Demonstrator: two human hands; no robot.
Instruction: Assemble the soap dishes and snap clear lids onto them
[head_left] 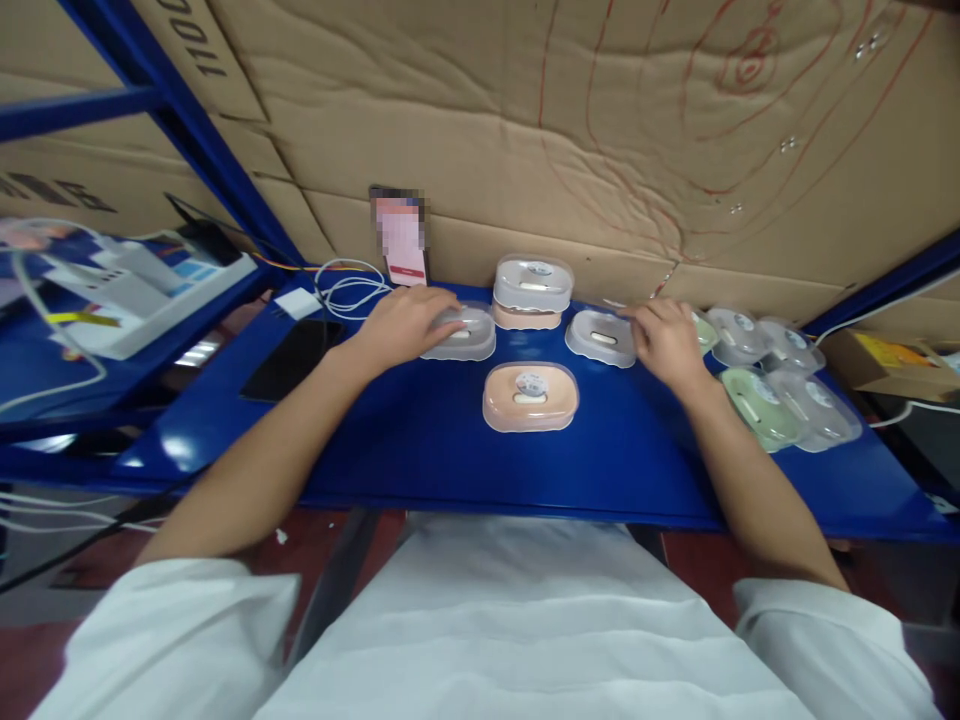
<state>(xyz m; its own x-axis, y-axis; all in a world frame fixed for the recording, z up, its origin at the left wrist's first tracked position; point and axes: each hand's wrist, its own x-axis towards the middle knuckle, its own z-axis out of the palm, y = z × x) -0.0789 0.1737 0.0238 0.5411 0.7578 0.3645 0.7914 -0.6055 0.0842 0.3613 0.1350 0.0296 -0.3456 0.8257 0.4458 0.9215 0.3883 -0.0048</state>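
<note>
My left hand lies over the left end of a grey oval case with a clear plastic cover, its thumb and fingers closed about that end. My right hand has its fingers bent in at the right end of another grey oval case. Between the two, at the back, a grey case is stacked on a peach one. Nearer to me a peach oval case with a round label lies on the blue table.
Several grey and green cases, including a green one, are grouped at the right. A phone leans on the cardboard wall. A white cable, a charger and a dark flat object lie at left.
</note>
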